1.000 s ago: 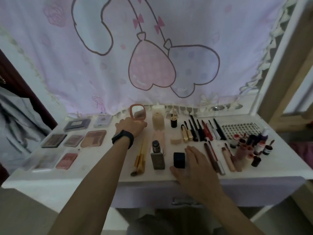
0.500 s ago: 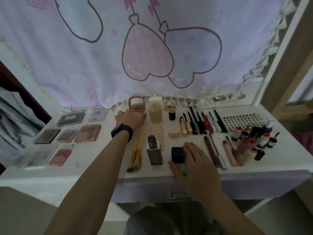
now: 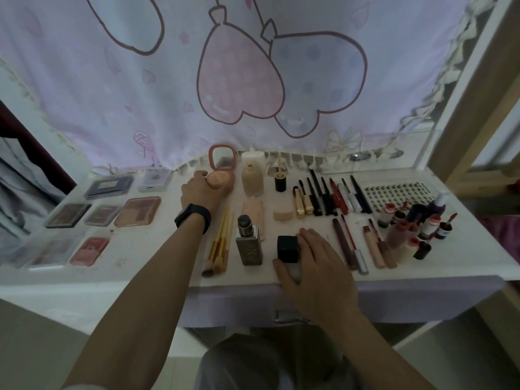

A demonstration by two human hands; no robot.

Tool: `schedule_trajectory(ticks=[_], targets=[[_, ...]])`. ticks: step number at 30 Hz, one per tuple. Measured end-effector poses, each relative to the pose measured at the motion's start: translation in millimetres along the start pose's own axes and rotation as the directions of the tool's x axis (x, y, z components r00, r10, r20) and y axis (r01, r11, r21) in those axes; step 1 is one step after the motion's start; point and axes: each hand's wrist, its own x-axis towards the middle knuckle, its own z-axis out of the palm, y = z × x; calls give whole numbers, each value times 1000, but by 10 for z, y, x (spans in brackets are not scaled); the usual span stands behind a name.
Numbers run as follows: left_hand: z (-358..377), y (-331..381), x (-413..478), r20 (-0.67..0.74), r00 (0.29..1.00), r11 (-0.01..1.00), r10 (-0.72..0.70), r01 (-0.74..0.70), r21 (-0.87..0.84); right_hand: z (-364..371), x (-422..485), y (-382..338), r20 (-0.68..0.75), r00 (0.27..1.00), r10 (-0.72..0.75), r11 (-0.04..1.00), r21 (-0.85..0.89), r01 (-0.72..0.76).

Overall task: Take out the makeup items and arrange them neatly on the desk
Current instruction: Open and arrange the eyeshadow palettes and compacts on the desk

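From my remote seat I see both hands out over the white desk (image 3: 168,267), well apart from each other. The left hand (image 3: 201,192), with a black wristband (image 3: 192,218) on its wrist, reaches to the far middle and has its fingers wrapped round the peach base of a compact (image 3: 221,178), whose mirrored lid stands open and upright against the curtain (image 3: 253,80). The right hand (image 3: 315,263) lies at the near edge, thumb on the left side and fingers on the right side of a black-capped bottle (image 3: 287,249) that lies on the desk; the bottle's pale body is mostly hidden under the palm. Just left of it a square foundation bottle (image 3: 249,244) lies flat, and left of that a bunch of gold-handled brushes (image 3: 221,243). A beige bottle (image 3: 252,178) stands just right of the compact. On the left side, flat palettes (image 3: 138,211) sit in rows. Right of centre, at the far side, a row of pencils and tubes (image 3: 332,198) lies side by side, with lip glosses (image 3: 351,246) nearer to me. At the far right sits a lash tray (image 3: 399,192), and near it a cluster of small bottles (image 3: 416,229) stands upright.
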Motion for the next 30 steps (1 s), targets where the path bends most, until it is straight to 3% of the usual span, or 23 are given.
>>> schedule_trajectory(ticks=[10,17,26,30], targets=[[-16,33,-9,-24,999,996,28,-26,80,-1,-11,-26,-1,1000,-4,1000,21,4],[-196,3,-57,83,996,999,26,-28,22,-36,-21,-39,-14,1000,-13,1000,28,13],[-805,-316,-630,60,981,979,183,-188,84,-189,36,-35,106,993,53,980,187,-73],[-1076,-560,-911,40,975,967,218,-221,127,-513,13,-169,-145,989,-16,969,241,51]])
